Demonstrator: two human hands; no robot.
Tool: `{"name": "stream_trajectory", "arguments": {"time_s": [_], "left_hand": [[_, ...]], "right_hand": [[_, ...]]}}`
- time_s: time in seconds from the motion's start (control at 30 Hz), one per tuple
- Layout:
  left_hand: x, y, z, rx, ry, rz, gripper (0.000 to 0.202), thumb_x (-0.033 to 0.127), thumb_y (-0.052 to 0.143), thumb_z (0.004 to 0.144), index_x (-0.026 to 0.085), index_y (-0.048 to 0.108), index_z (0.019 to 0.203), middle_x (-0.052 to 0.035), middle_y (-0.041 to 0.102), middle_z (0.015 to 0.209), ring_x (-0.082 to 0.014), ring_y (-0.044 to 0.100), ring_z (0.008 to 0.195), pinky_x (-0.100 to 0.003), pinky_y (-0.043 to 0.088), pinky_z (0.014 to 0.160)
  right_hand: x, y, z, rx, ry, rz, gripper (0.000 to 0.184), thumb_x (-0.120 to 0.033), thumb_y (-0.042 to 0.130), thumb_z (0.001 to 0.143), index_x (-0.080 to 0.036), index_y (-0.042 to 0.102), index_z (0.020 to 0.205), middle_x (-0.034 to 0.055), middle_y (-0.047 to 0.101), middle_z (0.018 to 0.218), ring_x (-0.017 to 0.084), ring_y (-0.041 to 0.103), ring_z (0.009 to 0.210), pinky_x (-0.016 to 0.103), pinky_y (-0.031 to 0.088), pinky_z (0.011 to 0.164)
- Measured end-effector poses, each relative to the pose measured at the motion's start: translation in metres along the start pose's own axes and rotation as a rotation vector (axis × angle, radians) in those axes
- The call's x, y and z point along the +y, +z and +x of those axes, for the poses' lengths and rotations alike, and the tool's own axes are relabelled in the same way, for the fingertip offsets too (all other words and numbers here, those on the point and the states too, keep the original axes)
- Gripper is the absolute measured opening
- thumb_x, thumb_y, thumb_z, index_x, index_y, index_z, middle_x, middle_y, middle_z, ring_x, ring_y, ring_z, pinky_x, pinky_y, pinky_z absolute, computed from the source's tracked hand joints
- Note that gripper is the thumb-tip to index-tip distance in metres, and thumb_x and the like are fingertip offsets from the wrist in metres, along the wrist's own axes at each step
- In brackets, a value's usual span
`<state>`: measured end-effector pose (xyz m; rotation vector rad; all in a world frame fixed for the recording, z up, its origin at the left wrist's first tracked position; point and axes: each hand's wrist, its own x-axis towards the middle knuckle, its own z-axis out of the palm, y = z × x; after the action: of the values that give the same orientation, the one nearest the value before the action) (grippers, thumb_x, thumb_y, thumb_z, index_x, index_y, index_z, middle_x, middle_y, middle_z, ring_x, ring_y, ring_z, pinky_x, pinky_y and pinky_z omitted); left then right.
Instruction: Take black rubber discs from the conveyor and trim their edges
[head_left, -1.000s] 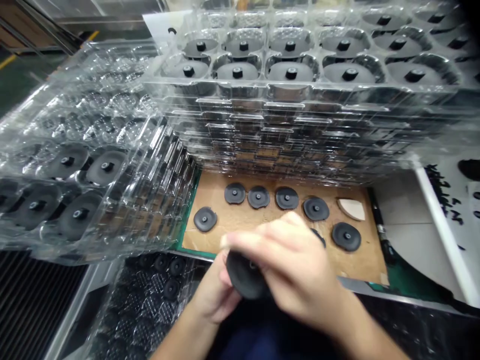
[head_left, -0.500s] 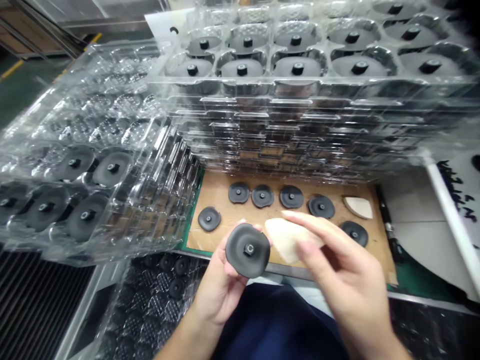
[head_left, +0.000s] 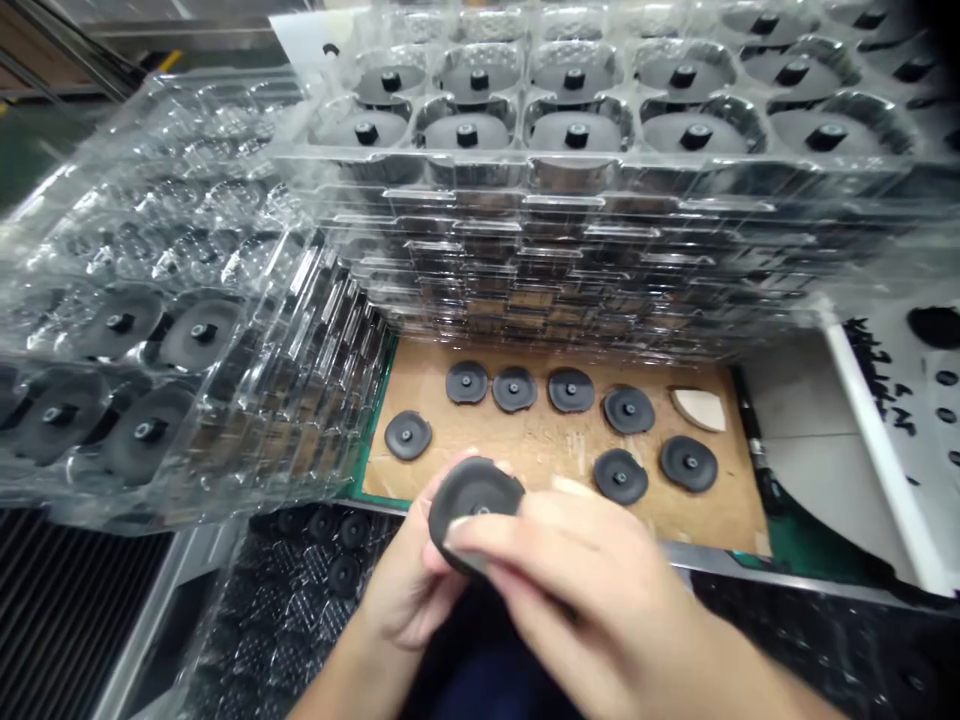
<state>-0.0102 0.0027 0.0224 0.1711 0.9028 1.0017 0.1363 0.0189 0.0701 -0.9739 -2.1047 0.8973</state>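
My left hand (head_left: 409, 590) grips a round black disc (head_left: 472, 485) with a short central stub, fingers around its left and lower side. Reaching across from the right, my right hand (head_left: 577, 580) is closed at the disc's lower edge, a fingertip lying over its face. Slight blur hides exactly how those fingers meet the rim. Just behind the right hand shows the pale edge of a cream pad (head_left: 571, 486), mostly covered by the hand; it seems to lie on the cardboard (head_left: 525, 440). Similar black discs, such as one disc (head_left: 621, 475), lie beyond my hands.
A second cream pad (head_left: 699, 409) lies at the board's right. Behind rises a tall stack of clear plastic trays (head_left: 525, 250), its top tray holding discs. Another tray stack (head_left: 247, 400) stands left. A white panel with handwriting (head_left: 877, 430) bounds the right side.
My right hand has moved left from the cream pad onto the disc, uncovering another disc on the cardboard. The left hand's disc has tilted. The whole view has shifted slightly.
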Motion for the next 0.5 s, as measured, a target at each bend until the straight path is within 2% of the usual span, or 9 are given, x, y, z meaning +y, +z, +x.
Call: {"name": "stream_trajectory", "arguments": {"time_s": [0.1, 0.17, 0.23, 0.27, 0.33, 0.4, 0.43, 0.5], "left_hand": [[0.000, -0.006, 0.000, -0.031, 0.028, -0.041, 0.055, 0.029, 0.088, 0.045, 0.026, 0.071, 0.097, 0.0011, 0.073, 0.101, -0.0167, 0.063, 0.098, -0.021, 0.048, 0.088], [-0.002, -0.008, 0.001, -0.043, 0.030, -0.057, 0.052, 0.025, 0.087, 0.050, 0.028, 0.071, 0.099, 0.0026, 0.072, 0.102, -0.0142, 0.063, 0.098, -0.018, 0.047, 0.086], [-0.004, -0.008, 0.002, -0.051, 0.032, -0.068, 0.050, 0.020, 0.083, 0.056, 0.029, 0.069, 0.103, 0.0037, 0.072, 0.104, -0.0131, 0.063, 0.099, -0.017, 0.047, 0.087], [-0.004, -0.007, 0.003, -0.063, 0.024, -0.067, 0.049, 0.020, 0.081, 0.060, 0.028, 0.068, 0.106, 0.0031, 0.071, 0.105, -0.0147, 0.062, 0.102, -0.020, 0.047, 0.090], [-0.004, -0.006, 0.004, -0.101, -0.001, -0.050, 0.047, 0.027, 0.078, 0.065, 0.024, 0.066, 0.111, 0.0003, 0.070, 0.103, -0.0218, 0.060, 0.109, -0.031, 0.044, 0.098], [-0.002, -0.008, 0.003, -0.131, -0.012, -0.021, 0.046, 0.030, 0.077, 0.066, 0.020, 0.066, 0.109, -0.0023, 0.070, 0.101, -0.0263, 0.059, 0.109, -0.038, 0.041, 0.101], [-0.001, -0.009, 0.003, -0.143, -0.016, -0.017, 0.048, 0.032, 0.079, 0.064, 0.019, 0.066, 0.108, -0.0034, 0.070, 0.100, -0.0264, 0.061, 0.106, -0.038, 0.042, 0.100], [0.000, -0.014, 0.001, -0.173, -0.030, -0.041, 0.057, 0.035, 0.082, 0.057, 0.021, 0.065, 0.110, -0.0046, 0.070, 0.104, -0.0250, 0.064, 0.098, -0.036, 0.046, 0.096]], "right_hand": [[0.002, -0.011, -0.011, -0.026, 0.153, -0.113, 0.019, -0.011, 0.049, 0.087, -0.019, 0.063, 0.098, -0.0006, 0.065, 0.073, 0.012, 0.054, 0.062, 0.026, 0.039, 0.060], [0.004, -0.012, -0.010, 0.056, 0.176, -0.239, 0.020, -0.013, 0.048, 0.087, -0.018, 0.064, 0.099, 0.0007, 0.063, 0.071, 0.013, 0.050, 0.061, 0.029, 0.036, 0.060], [0.006, -0.010, -0.001, 0.135, 0.107, -0.358, 0.025, -0.013, 0.043, 0.090, -0.015, 0.066, 0.101, 0.0027, 0.062, 0.070, 0.015, 0.046, 0.060, 0.031, 0.031, 0.060], [0.008, -0.009, 0.006, 0.148, 0.023, -0.380, 0.028, -0.013, 0.040, 0.092, -0.014, 0.067, 0.099, 0.0030, 0.061, 0.068, 0.015, 0.045, 0.061, 0.031, 0.030, 0.059], [0.015, -0.008, 0.021, 0.065, -0.187, -0.297, 0.034, -0.013, 0.035, 0.095, -0.017, 0.069, 0.095, 0.0016, 0.058, 0.065, 0.015, 0.043, 0.061, 0.030, 0.030, 0.060], [0.025, -0.010, 0.031, -0.038, -0.301, -0.176, 0.034, -0.011, 0.036, 0.093, -0.021, 0.069, 0.094, 0.0001, 0.058, 0.067, 0.014, 0.044, 0.063, 0.030, 0.033, 0.062], [0.030, -0.010, 0.032, -0.043, -0.286, -0.148, 0.032, -0.011, 0.038, 0.092, -0.022, 0.068, 0.097, 0.0000, 0.060, 0.070, 0.013, 0.047, 0.064, 0.030, 0.034, 0.064], [0.042, -0.007, 0.027, 0.052, -0.119, -0.131, 0.028, -0.013, 0.043, 0.091, -0.021, 0.066, 0.105, 0.0014, 0.065, 0.079, 0.014, 0.052, 0.068, 0.030, 0.037, 0.067]]}}
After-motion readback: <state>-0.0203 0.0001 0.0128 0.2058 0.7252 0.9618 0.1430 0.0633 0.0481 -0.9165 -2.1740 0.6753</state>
